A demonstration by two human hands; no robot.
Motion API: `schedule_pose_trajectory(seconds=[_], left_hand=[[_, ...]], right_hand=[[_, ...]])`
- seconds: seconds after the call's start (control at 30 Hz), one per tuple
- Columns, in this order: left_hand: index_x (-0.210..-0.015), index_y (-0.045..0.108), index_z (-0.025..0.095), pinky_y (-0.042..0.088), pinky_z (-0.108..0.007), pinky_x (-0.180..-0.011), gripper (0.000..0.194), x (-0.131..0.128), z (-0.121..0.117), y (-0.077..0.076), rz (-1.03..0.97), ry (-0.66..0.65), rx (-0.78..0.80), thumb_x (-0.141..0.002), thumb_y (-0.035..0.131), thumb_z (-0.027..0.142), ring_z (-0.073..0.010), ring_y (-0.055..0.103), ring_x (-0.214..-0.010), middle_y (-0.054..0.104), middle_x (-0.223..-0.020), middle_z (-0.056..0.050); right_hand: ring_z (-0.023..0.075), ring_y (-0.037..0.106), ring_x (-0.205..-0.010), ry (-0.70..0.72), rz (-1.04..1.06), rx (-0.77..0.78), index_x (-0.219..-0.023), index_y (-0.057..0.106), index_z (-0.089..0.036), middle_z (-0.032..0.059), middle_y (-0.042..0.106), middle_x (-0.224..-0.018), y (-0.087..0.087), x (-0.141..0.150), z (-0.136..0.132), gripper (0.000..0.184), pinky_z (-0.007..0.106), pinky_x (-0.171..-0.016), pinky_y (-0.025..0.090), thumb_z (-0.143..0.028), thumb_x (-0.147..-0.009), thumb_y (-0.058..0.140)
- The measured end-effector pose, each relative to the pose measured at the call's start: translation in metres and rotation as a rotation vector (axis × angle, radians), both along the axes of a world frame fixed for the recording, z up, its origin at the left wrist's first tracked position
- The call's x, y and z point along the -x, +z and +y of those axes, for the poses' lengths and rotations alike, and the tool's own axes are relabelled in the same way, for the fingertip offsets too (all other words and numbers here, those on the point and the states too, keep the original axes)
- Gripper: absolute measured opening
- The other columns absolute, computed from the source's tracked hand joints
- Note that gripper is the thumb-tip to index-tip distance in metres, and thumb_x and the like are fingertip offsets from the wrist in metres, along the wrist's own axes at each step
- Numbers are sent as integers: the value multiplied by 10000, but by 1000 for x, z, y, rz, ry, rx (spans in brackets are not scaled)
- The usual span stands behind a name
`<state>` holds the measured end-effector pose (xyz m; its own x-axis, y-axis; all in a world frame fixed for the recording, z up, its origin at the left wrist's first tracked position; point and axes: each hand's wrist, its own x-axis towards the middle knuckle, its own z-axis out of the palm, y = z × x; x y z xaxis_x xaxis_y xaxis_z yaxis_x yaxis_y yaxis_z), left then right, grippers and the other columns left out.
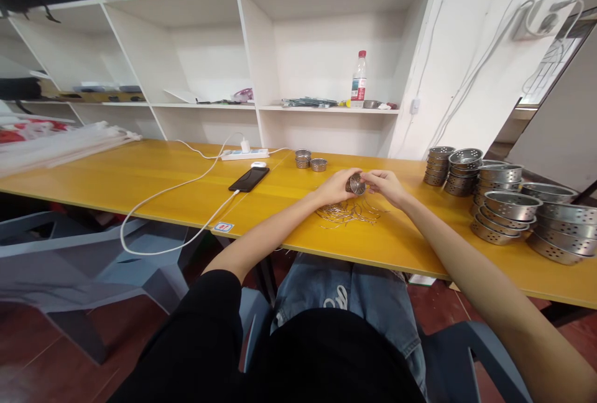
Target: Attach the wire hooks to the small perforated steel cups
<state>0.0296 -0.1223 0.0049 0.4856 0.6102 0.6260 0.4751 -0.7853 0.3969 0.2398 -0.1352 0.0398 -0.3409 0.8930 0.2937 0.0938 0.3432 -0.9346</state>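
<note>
Above the yellow table, my left hand [339, 187] is closed round a small perforated metal cup [357, 185], tilted so that its round side faces me. My right hand [386, 186] is at the cup's right edge with thumb and fingertips pinched together; what they grip is too small to make out. Under both hands lies a loose tangle of thin metal wires [352, 211] on the tabletop. Farther back stand small metal cups: a stack [303, 159] and a single one [319, 165] beside it.
Stacks of perforated metal bowls [510, 207] crowd the table's right end. To the left are a phone [249, 179] on a white charging cable [161, 188] and a power strip [245, 154]. White shelves [326, 109] with a plastic bottle [359, 83] rise behind the table [289, 204].
</note>
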Motion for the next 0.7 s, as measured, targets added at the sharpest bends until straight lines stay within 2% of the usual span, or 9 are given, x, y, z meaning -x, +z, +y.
schedule_pose_trajectory(seconds=[0.4, 0.57, 0.7], left_hand=[[-1454, 586, 185, 523, -474, -1159, 741, 0, 3, -1, -10, 6, -4, -780, 878, 283, -333, 670, -1332, 687, -1448, -168], [-1371, 620, 181, 557, -435, -1081, 681, -3, 3, 0, -15, -3, 4, -758, 897, 284, -304, 711, -1214, 731, -1344, -138], [-1357, 613, 170, 574, -380, -997, 666, -6, 2, 1, -19, 0, 60, -762, 889, 290, -266, 735, -1113, 761, -1258, -107]], right_hand=[[114, 497, -615, -9, -23, -20, -701, 761, -169, 30, 636, -671, -6, -2, 7, 525, 273, -582, 439, -660, -631, 933], [126, 517, -634, -28, -23, -20, -675, 743, -173, 51, 671, -696, -6, 1, 8, 506, 274, -583, 454, -636, -622, 940], [111, 495, -604, -40, -14, -6, -648, 738, -166, 41, 646, -648, -7, 1, 9, 502, 263, -566, 435, -623, -614, 944]])
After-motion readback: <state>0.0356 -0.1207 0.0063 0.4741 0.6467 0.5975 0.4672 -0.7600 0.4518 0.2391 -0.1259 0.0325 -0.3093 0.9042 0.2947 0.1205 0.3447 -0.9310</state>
